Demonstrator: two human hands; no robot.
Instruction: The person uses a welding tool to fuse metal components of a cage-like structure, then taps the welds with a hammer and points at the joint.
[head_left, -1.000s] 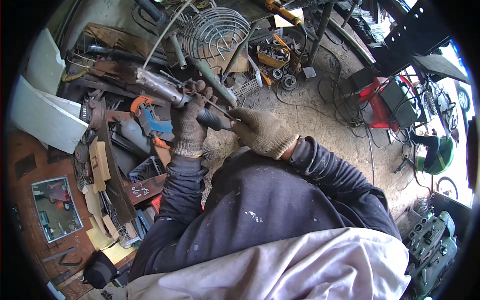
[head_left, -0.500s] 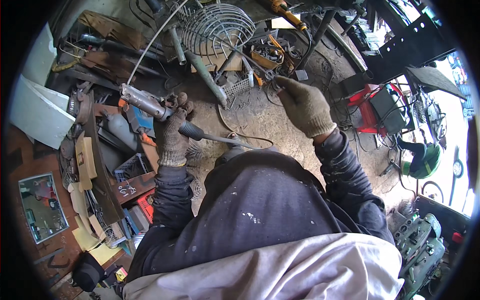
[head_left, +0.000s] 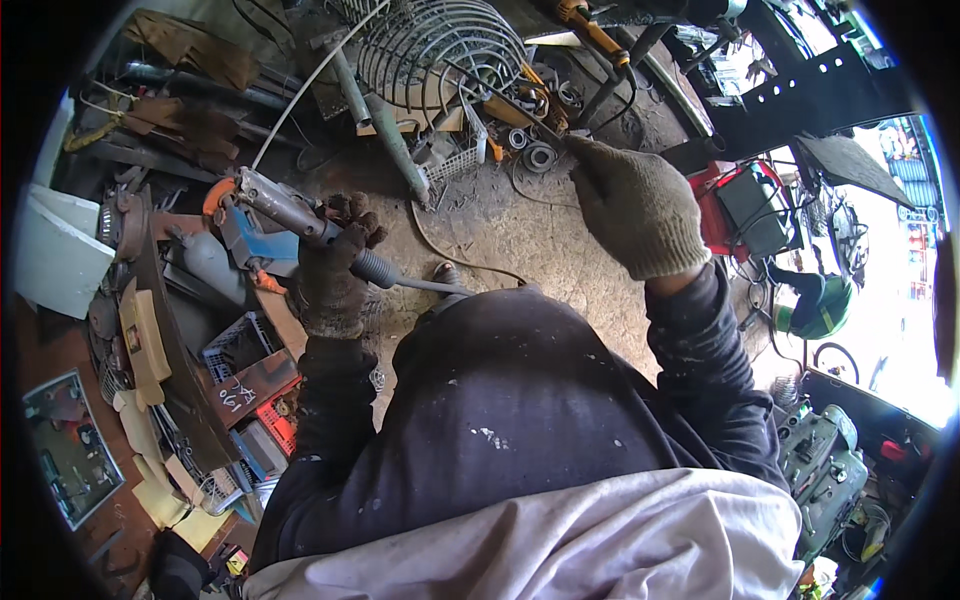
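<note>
My left hand (head_left: 335, 270), in a dirty knit glove, is closed around a welding electrode holder (head_left: 285, 207). A long, thin pale rod (head_left: 318, 72) runs from the holder's far end up past the top edge. The holder's cable (head_left: 425, 285) leaves its ribbed sleeve and passes in front of my body. My right hand (head_left: 640, 205), also gloved, pinches a thin dark metal rod (head_left: 505, 98). That rod reaches left to a dome-shaped wire guard (head_left: 440, 50) of metal rings; whether they touch I cannot tell.
Green-grey pipe legs (head_left: 400, 160) stand below the guard. Bearing rings (head_left: 539, 157) lie on the floor near an orange angle grinder (head_left: 595, 35). A red crate (head_left: 715, 215) is at right, a green machine (head_left: 825, 465) lower right. Boxes and a grey cylinder (head_left: 210, 265) crowd the left.
My right hand has moved right and slightly down, its fingers now at the dark rod's end. The left hand has shifted slightly left with the electrode holder. The view has shifted a little.
</note>
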